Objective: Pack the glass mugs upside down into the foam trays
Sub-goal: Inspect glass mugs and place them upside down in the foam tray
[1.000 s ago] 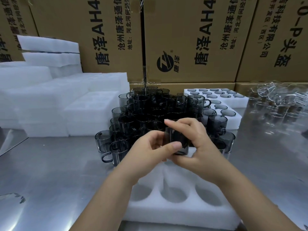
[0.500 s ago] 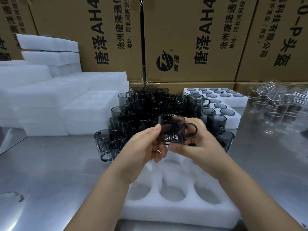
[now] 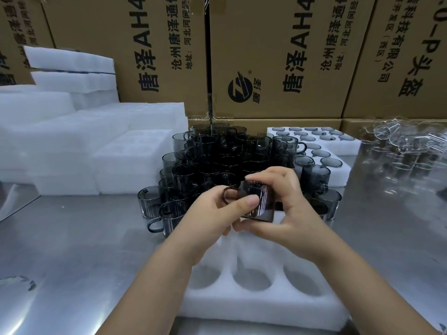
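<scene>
The left hand and right hand grip a smoky ribbed glass mug, hiding much of it; it seems tilted. It is above the white foam tray, over its round sockets.

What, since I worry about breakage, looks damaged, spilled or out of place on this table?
Nothing looks broken or spilled. The clear glassware at the far right lies in a loose jumble, some pieces tilted, too blurred to inspect. The dark mugs are heaped in layers. The held mug looks intact.
</scene>
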